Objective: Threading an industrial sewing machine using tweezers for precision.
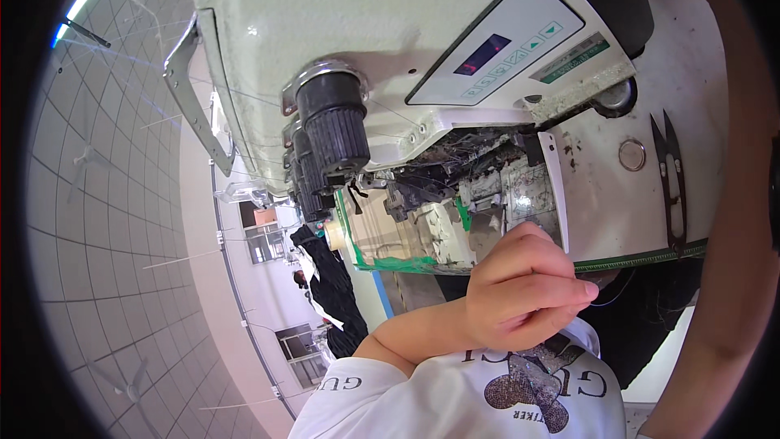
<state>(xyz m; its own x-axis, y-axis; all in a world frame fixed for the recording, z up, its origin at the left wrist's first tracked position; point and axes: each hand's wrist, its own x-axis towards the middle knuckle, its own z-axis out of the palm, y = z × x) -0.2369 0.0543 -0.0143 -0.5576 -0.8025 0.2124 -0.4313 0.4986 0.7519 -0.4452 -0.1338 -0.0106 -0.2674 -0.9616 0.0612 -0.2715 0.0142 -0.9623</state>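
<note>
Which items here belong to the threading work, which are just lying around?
In use: left hand, pinching a thin thread beside the sewing machine; needle area; black fabric.
Idle: thread snips, metal ring, control panel.

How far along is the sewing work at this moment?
Early, it seems. Done: nothing finished shows. In hand: the left hand is curled before the sewing machine, maybe pinching a thin thread. Left: black fabric lies at the table's edge; thread snips lie untouched.
</note>
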